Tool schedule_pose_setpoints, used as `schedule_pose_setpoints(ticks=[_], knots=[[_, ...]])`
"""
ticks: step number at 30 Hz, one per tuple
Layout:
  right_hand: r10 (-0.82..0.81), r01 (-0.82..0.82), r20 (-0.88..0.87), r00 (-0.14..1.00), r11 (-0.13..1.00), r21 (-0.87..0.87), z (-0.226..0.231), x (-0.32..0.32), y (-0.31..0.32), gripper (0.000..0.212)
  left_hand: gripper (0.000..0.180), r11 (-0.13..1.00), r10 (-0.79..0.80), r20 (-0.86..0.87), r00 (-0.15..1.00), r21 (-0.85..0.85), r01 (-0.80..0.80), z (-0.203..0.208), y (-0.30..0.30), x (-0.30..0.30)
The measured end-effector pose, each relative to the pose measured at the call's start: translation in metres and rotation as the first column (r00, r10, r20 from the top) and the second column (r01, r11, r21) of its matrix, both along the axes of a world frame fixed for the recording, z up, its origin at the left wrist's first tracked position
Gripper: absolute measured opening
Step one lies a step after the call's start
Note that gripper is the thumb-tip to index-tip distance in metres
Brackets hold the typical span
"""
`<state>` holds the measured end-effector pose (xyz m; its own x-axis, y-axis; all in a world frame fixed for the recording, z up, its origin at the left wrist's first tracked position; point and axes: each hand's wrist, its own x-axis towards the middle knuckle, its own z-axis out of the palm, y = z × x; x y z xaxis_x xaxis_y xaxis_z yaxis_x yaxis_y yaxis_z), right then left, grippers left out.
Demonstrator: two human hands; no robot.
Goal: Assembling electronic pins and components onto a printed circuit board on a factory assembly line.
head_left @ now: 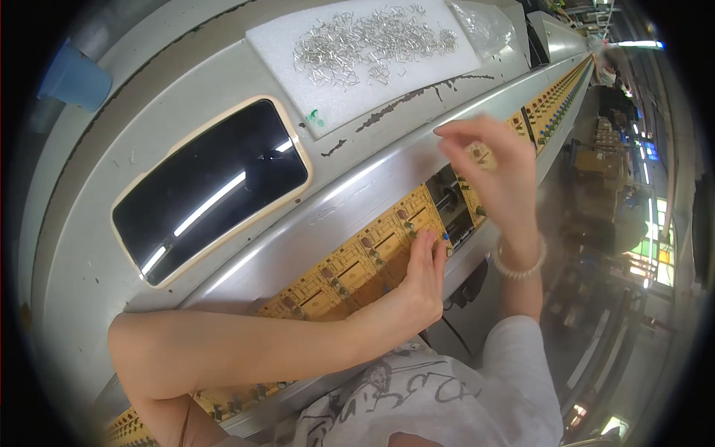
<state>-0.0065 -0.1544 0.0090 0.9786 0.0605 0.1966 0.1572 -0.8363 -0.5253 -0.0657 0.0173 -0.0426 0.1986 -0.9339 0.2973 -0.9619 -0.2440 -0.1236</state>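
Observation:
My left forearm reaches across from the left, and my left hand (421, 279) is on a yellow circuit board (350, 268) dotted with small components. Its fingers are pressed together at the board's right end; the thumb is hidden. Above and to the right, my right hand (495, 167) is raised over the line of boards, fingers bent toward the thumb in a pinch, with a coiled band on the wrist. Anything between those fingertips is too small to make out. A dark gap (450, 197) in the rail separates this board from the one beyond it.
Many small bent metal wires (372, 45) lie on a white foam sheet (335, 100) on the bench ledge. A black-screened phone (216, 190) in a cream case lies left of the metal rail (328, 212). A blue cup (78, 77) stands far left. More boards (558, 104) run off far right.

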Motion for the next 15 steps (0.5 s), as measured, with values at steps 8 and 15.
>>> schedule_pose_setpoints(ticks=[8,15], knots=[[-0.195,0.224,-0.176,0.965,0.962,0.158,-0.026,-0.052,0.008,0.013,0.052,0.994,-0.023,-0.013,1.0,0.111,0.025,0.01,0.014,0.007],[-0.259,0.267,-0.091,0.962,0.959,0.099,-0.022,-0.044,0.023,0.011,0.053,0.959,-0.036,-0.002,0.999,0.28,0.035,0.036,0.013,0.02]])
